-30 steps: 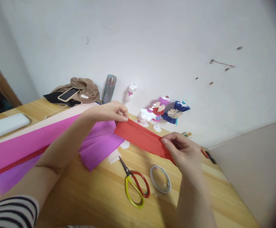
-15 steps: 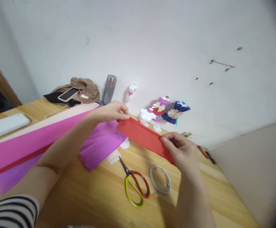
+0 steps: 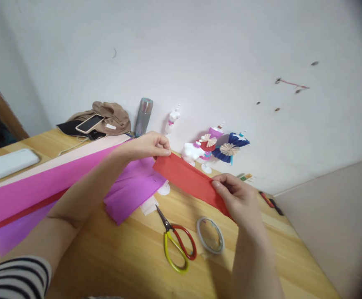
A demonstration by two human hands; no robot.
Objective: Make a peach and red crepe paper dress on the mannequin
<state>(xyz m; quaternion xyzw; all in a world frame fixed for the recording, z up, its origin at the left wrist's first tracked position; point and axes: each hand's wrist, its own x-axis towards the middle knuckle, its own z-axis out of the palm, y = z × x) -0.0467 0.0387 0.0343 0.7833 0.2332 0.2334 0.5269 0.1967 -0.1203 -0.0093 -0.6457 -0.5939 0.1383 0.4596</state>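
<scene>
Two bare hands stretch a red paper strip [image 3: 188,176] slantwise above the wooden table [image 3: 137,257].

The flask [image 3: 144,118] bears a faint pattern, and a white tag [image 3: 111,126] lies on the brown fabric [image 3: 115,112]; any lettering on either is too small to read. The left hand [image 3: 151,145] pinches the strip's far corner between thumb and curled fingers; the right hand [image 3: 240,197] pinches its near end, thumb on top. Compared with a second ago, the left hand and its end of the strip sit slightly farther right, while the scissors [image 3: 167,225] and tape roll [image 3: 221,243] lie unmoved below, near each other.
</scene>
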